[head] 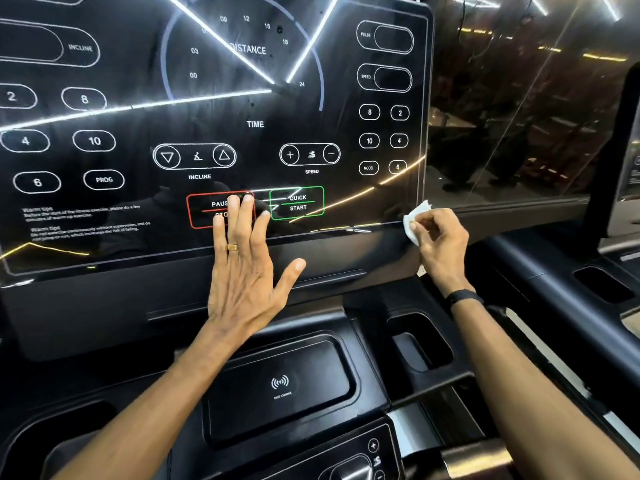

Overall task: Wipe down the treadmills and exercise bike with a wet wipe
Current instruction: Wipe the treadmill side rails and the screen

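A treadmill's glossy black console panel (138, 216) fills most of the view, printed with white button outlines and a red pause box. My left hand (246, 258) lies flat on its lower middle, fingers straight and spread over the pause box. My right hand (438, 242) pinches a small white wet wipe (414, 220) and holds it against the panel's lower right corner, at the bottom edge.
Below the panel sits a black tray with a wireless charging pad (280, 386) and cup wells (420, 341). A handlebar with speed buttons (375, 455) is at the bottom. Dark reflective glass (519, 98) stands behind, and another machine's frame (616, 168) is at right.
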